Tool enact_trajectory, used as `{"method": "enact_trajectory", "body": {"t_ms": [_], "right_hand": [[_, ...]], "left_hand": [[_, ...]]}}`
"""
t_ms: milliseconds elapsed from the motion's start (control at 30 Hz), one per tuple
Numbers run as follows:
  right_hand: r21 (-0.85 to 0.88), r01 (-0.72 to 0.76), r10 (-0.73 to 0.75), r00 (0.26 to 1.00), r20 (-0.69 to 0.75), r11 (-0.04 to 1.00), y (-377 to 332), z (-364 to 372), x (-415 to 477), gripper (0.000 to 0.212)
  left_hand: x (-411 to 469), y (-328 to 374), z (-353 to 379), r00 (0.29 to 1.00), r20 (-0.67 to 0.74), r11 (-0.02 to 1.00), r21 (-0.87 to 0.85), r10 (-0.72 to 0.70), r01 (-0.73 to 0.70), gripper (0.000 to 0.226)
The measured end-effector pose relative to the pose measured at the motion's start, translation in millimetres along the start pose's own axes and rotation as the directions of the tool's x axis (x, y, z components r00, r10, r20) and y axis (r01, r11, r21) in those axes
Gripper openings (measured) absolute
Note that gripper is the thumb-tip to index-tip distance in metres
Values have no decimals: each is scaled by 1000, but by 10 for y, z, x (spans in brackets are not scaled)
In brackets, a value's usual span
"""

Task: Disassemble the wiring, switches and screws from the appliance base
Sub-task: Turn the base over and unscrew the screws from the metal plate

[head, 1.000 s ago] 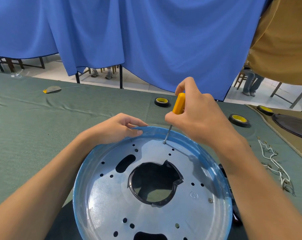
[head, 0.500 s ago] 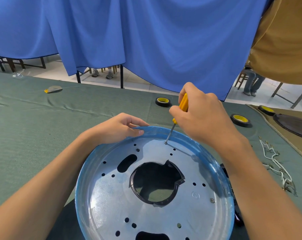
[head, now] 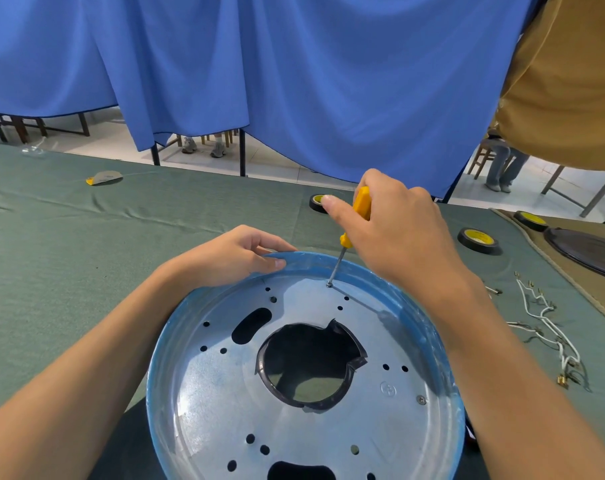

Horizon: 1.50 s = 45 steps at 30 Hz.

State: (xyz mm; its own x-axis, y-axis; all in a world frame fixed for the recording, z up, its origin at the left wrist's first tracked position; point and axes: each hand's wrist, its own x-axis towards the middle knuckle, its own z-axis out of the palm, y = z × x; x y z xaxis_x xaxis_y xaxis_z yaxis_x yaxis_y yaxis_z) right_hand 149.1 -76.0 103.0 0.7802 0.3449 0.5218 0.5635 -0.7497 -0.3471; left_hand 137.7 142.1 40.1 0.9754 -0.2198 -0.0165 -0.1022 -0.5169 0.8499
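- Galvanised steel, rimmed in blue: the appliance base (head: 197, 393) lies flat at the near edge of the green-clothed table (head: 86, 254), its inside facing up and its centre cut open.
- A second screw (head: 421, 399) sits in the plate near its right rim, untouched.
- The left hand (head: 231, 258) pinches the far-left rim, thumb inside and fingers over the lip, steadying the base.
- At the far rim, the screw (head: 329, 285) being worked sits under the tip of the screwdriver (head: 346, 241).
- The tool's long axis leans up, right and away from the screw into the right hand (head: 398, 237), which is wrapped around the yellow handle with the thumb laid along it.
- The screw therefore lies below and left of the grip, and the right hand is the nearer one; turning should depend on keeping the tip seated along that lean.
- White wires (head: 550, 327) lie loose toward the right edge, well apart from the base.
- Rolls of tape (head: 478, 240) sit towards the far edge, below a blue curtain (head: 294, 81).
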Motion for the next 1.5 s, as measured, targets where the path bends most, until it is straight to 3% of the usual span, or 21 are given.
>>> {"method": "enact_trajectory", "body": {"t_ms": [133,267,500,567,700,833,1000,1267,1400,1500], "right_hand": [[42,-33,32,999,33,999,-4,-25,11,22],[47,-17,14,999,50,999,-17,-54,-4,35],[12,16,-15,998,-62,1000,13,28,-2,31],[59,-21,22,999,-30,998,48,29,26,23],[102,-64,59,997,48,993,104,10,55,33],[89,-22,27,998,-52,996,90,59,37,44],[105,18,-8,995,-97,994,140,58,50,41],[52,159,-157,987,-32,986,203,29,69,36],[120,202,-208,978,35,972,193,24,61,51],[188,183,-194,980,44,965,179,66,58,46]], "left_hand": [[4,-5,-1,1000,5,1000,8,5,-5,27],[1,-13,-7,1000,9,1000,-1,5,-5,28],[4,-22,-2,1000,8,1000,0,15,-15,27],[6,-19,-3,1000,-1,1000,15,19,-19,28],[10,-25,-6,1000,5,1000,-10,9,-9,27],[6,-28,-7,1000,12,1000,-19,12,-12,27],[9,-36,-2,1000,8,999,-31,15,-14,27],[11,-31,-2,1000,12,1000,-18,22,-22,28],[10,-25,-1,1000,12,999,-28,25,-25,29],[12,-29,1,1000,13,999,-37,18,-17,27]]}}
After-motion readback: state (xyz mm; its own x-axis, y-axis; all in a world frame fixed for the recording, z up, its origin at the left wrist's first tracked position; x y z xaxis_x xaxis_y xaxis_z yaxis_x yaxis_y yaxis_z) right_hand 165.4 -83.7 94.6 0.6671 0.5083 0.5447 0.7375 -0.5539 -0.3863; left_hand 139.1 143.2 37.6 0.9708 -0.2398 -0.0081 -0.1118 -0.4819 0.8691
